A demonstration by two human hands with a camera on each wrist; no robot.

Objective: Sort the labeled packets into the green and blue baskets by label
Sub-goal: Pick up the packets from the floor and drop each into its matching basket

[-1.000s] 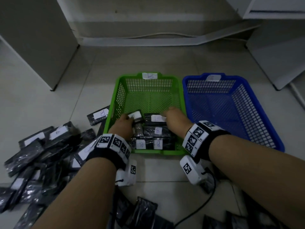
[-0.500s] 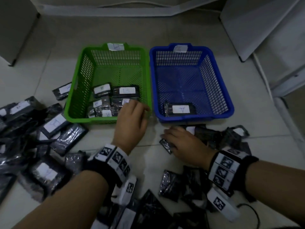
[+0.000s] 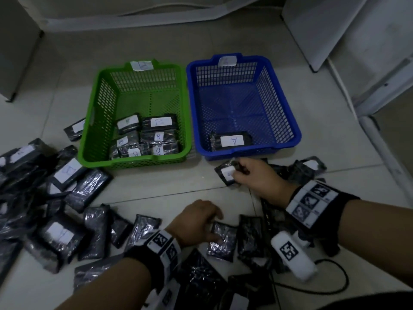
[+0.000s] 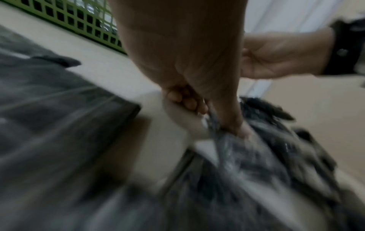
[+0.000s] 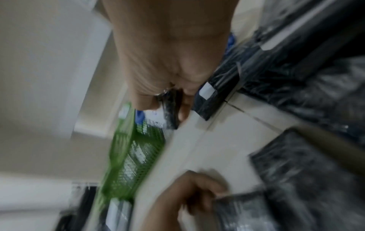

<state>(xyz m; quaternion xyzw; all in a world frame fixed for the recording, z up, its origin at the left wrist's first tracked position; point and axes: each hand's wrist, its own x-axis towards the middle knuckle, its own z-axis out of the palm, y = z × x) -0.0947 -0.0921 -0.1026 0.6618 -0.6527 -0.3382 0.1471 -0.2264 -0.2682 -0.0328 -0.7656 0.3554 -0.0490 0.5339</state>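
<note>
A green basket holds several black packets labelled B. To its right a blue basket holds one packet labelled A. My right hand pinches a white-labelled packet on the floor just in front of the blue basket; its letter is too blurred to read. My left hand grips the edge of a face-down packet on the floor nearer to me; the left wrist view shows thumb and fingers closed on its wrapping.
Many more wrapped packets lie in a heap on the left floor, near my forearms and right of the blue basket. A black cable runs at lower right. White cabinets stand at the right and back.
My left hand pulled back from the green basket's front edge to a packet on the floor near me. My right hand moved forward and now holds a labelled packet in front of the blue basket.
</note>
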